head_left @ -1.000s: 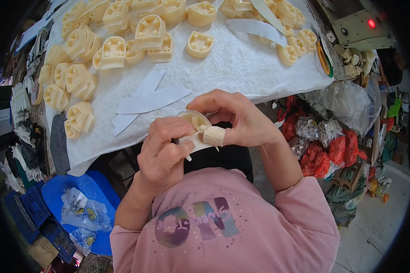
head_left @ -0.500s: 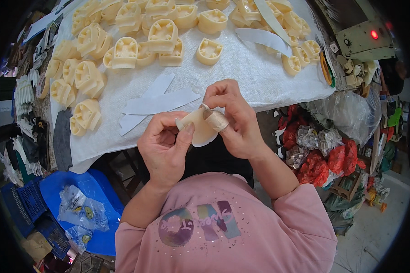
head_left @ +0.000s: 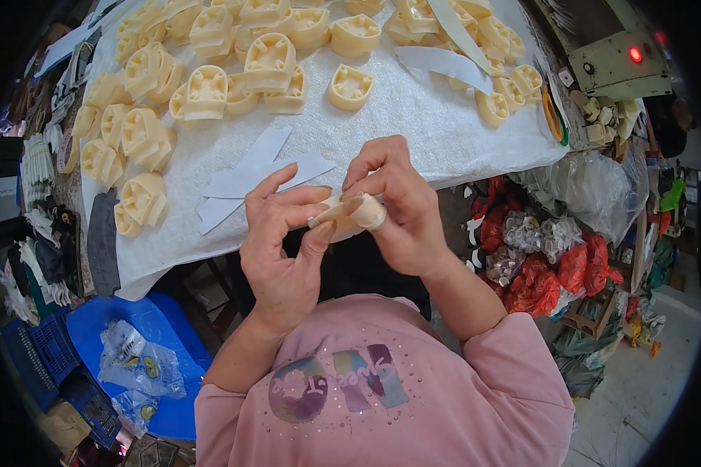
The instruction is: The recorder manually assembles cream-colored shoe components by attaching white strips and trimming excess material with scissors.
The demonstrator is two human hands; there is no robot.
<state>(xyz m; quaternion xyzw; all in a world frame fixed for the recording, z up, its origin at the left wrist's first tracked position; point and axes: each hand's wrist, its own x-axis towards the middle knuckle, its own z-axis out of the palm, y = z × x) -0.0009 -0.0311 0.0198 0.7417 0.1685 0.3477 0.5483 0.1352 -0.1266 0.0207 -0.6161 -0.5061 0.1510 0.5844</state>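
Note:
My left hand (head_left: pixel 280 247) pinches a cream plastic shoe heel (head_left: pixel 343 227) between thumb and forefinger, its other fingers raised and spread. My right hand (head_left: pixel 397 210) grips the heel's other side, thumb and bent fingertips pressed together at its upper edge. What looks like a beige wrap (head_left: pixel 368 212) covers the right thumb's end. The fingers hide much of the heel, which is tilted in front of the table edge. Just beyond my hands, two white curved strips (head_left: pixel 245 180) lie crossed on the white woven cloth (head_left: pixel 397 105).
Many cream heels (head_left: pixel 273 62) lie piled across the table's far side. More pale strips (head_left: pixel 444 66) rest at far right, and a dark grey strip (head_left: pixel 103 245) hangs at left. A blue bin (head_left: pixel 171 327) stands lower left; red bags (head_left: pixel 572 268) sit lower right.
The heel has turned, so its broad face shows less. My left fingers have lifted and spread, while the right hand keeps its grip. The view has shifted slightly.

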